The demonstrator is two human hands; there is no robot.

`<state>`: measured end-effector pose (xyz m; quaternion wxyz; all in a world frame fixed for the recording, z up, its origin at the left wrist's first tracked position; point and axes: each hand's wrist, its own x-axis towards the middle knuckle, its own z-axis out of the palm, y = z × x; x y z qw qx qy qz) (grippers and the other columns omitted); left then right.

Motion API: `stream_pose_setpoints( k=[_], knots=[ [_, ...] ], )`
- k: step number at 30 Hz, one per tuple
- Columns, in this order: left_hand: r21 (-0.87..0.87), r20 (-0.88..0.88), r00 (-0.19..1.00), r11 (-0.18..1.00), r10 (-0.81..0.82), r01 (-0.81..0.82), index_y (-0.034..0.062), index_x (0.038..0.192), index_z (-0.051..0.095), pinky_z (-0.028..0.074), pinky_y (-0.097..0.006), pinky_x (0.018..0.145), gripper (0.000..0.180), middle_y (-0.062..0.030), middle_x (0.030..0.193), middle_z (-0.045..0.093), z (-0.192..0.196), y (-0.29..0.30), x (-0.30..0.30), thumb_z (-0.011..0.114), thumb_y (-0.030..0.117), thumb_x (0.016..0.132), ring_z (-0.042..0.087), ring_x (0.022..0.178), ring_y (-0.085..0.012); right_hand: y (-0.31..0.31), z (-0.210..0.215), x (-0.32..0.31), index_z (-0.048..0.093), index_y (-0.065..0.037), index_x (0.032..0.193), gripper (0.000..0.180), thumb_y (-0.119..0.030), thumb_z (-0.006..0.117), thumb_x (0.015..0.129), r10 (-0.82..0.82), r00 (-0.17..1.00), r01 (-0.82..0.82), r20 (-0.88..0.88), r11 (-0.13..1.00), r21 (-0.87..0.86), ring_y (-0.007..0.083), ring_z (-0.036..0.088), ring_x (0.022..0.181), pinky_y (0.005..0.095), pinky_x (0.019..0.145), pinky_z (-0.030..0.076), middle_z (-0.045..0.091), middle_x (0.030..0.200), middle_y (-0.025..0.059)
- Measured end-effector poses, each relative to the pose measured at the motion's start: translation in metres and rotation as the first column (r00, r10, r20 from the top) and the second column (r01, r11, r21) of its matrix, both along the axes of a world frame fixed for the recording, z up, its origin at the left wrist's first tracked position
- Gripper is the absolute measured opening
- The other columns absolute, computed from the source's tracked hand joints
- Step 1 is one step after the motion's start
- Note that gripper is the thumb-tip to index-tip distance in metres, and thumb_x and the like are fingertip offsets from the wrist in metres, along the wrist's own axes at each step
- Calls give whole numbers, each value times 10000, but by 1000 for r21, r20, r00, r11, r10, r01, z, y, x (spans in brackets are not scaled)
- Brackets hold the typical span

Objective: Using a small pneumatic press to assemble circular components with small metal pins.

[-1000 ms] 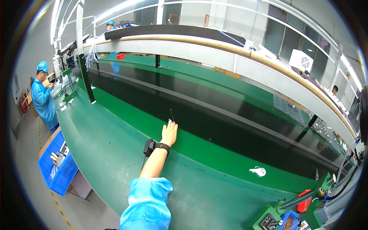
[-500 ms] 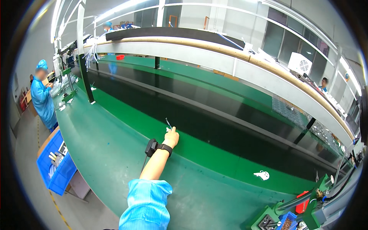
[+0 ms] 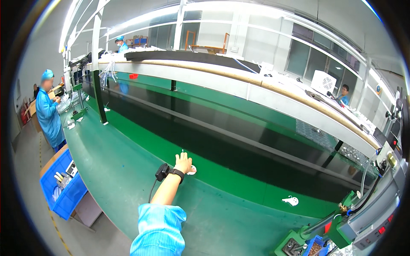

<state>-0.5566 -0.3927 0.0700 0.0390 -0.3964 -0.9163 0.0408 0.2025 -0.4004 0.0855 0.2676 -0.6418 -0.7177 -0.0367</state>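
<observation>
the left hand [image 3: 183, 163] reaches out from a blue sleeve [image 3: 160, 228] over the bright green strip [image 3: 237, 184] that runs between the paler tabletop [image 3: 119, 170] and the black belt [image 3: 239, 155]; the right hand is out of view. its fingers are stretched out and somewhat parted, not curled into a pinch. the small white piece [image 3: 192, 170] sits on the strip by the right edge of the hand, partly covered by it, and a thin pale tip [image 3: 183, 151] shows just past the fingertips; it may be the end of a lead belonging to that piece, though the hand hides whatever joins them, so i cannot tell how firmly anything is being touched. a second white piece [image 3: 293, 200] lies on the same strip, well apart to the right. to handle the near piece well, i would keep the palm low and light, steady the round body first, and guide any lead with the fingertips rather than tugging on it. lifting the hand straight up seems safer than sliding it off sideways, since a dragging finger could spin something so small or push it onto the belt. the black box [image 3: 162, 172] strapped at the wrist has a cord [image 3: 151, 191] hanging from it, and that is worth holding clear of the strip as the arm moves.
</observation>
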Motion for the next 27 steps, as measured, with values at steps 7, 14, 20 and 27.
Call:
stream_pose_setpoints(
  k=[7,14,20,27],
  knots=[
    [397,14,946,870,-325,293,103,950,515,486,-443,641,355,-144,795,645,26,-11,42,565,436,837,634,753,-332,-3,3,-2,667,-40,891,171,-170,652,782,65,986,-52,-153,995,87,265,496,605,363,606,416,607,696,152],
    [803,81,608,413,-790,430,58,900,413,431,-437,565,315,-171,674,563,95,-10,196,472,367,923,573,632,-366,-20,23,-21,669,-15,893,160,-109,674,764,159,891,-127,-425,986,104,203,565,670,310,640,452,643,758,123],
    [863,215,395,363,-893,351,-1,1043,411,408,-393,655,332,-146,737,511,102,-29,282,368,320,966,505,679,-282,-37,32,-22,654,19,877,144,-98,663,794,92,850,-114,-519,993,-9,169,570,699,279,670,458,652,779,101],
    [846,288,319,395,-903,357,-1,1225,394,395,-384,897,343,-159,1129,432,66,-46,301,386,215,959,484,1026,-290,-47,32,-10,639,33,905,147,-85,625,819,85,839,-83,-538,996,28,188,573,737,302,729,460,649,819,122]
  ],
)
